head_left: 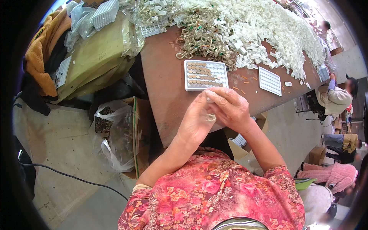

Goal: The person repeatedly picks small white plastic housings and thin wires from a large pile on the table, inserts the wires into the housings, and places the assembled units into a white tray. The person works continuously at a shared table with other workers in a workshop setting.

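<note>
Above the near edge of the brown table, my left hand (194, 119) and my right hand (233, 110) meet at the fingertips. Both are closed in a pinch around something small and pale, mostly hidden by the fingers. A small translucent yellowish loop (210, 118) shows between the palms; which hand carries it I cannot tell. Just beyond my fingers lies a white tray (186, 88) with rows of round pockets. Brown and silvery round pieces (198, 73) fill many pockets, mostly on its left side and front row.
A tangled heap of yellowish loops (205, 40) and a big pile of white plastic pieces (268, 28) cover the table's far side. Another white tray (270, 81) lies right, near small orange sticks (244, 77). A bag-lined carton (136, 134) stands left below; people (337, 97) are at right.
</note>
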{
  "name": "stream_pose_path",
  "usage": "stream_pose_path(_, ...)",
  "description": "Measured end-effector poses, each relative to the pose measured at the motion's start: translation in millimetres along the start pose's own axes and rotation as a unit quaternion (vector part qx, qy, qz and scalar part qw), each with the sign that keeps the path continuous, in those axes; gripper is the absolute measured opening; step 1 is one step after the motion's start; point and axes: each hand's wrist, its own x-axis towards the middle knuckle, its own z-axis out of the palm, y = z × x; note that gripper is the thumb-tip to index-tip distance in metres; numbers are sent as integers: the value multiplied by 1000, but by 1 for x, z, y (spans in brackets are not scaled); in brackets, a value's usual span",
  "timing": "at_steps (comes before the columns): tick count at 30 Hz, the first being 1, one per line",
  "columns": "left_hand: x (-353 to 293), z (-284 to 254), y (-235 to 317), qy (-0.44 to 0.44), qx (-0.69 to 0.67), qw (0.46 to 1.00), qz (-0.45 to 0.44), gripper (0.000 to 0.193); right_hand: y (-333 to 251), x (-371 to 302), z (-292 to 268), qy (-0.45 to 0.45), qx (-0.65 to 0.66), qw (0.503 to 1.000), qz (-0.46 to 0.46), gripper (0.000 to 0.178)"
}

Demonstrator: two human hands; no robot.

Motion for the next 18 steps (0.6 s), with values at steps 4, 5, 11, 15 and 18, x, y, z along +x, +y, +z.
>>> stream_pose_path(4,1,4,-4,40,-6,999,-19,32,10,-2,-4,-18,-15,999,-40,35)
stream_pose_path(5,0,4,-4,40,-24,998,-36,32,13,-3,-5,-27,-14,999,-42,34)
stream_pose_path(11,1,7,-10,97,-96,983,-120,31,20,-9,-11,-43,-7,997,-63,34)
stream_pose_path(15,2,5,-13,86,-149,974,-147,27,22,-11,-15,-42,13,998,-49,33)
stream_pose_path(18,-1,3,-14,47,-132,980,-141,26,21,-13,-19,-40,32,999,-14,32)
